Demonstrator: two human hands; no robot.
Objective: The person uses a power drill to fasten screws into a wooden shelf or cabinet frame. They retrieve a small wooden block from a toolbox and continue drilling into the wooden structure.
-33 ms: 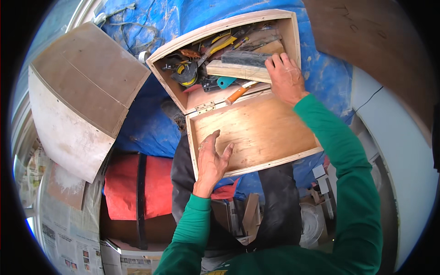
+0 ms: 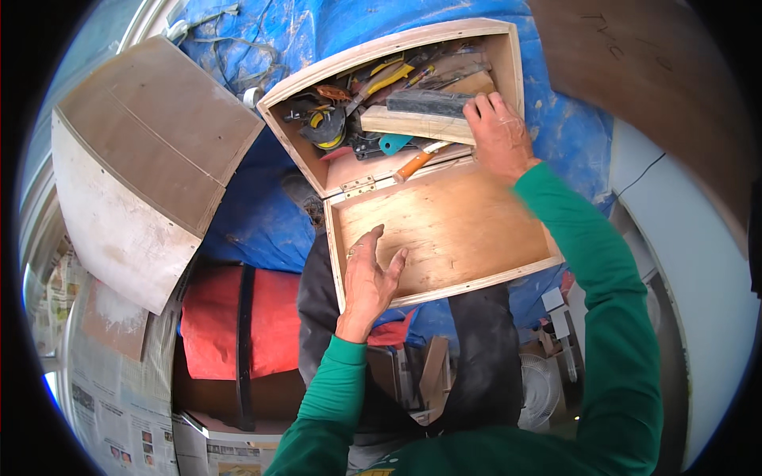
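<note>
An open wooden toolbox (image 2: 381, 55) lies on a blue tarp, its lid (image 2: 468, 230) folded flat toward me. The box holds several tools: a yellow and black tape measure (image 2: 325, 127), a long wooden block (image 2: 409, 123), a dark block (image 2: 429, 101) and an orange-handled tool (image 2: 417, 163). My right hand (image 2: 496, 135) reaches into the box, fingers curled over the right end of the wooden block and touching the dark block. My left hand (image 2: 369, 274) rests on the near left corner of the lid, fingers apart, holding nothing.
A curved plywood panel (image 2: 143, 174) leans at the left. A red bag with a black strap (image 2: 238, 325) sits below it, with newspaper (image 2: 119, 404) spread on the floor. A brown board (image 2: 651, 71) stands at the upper right. The blue tarp (image 2: 254, 214) covers the surface under the box.
</note>
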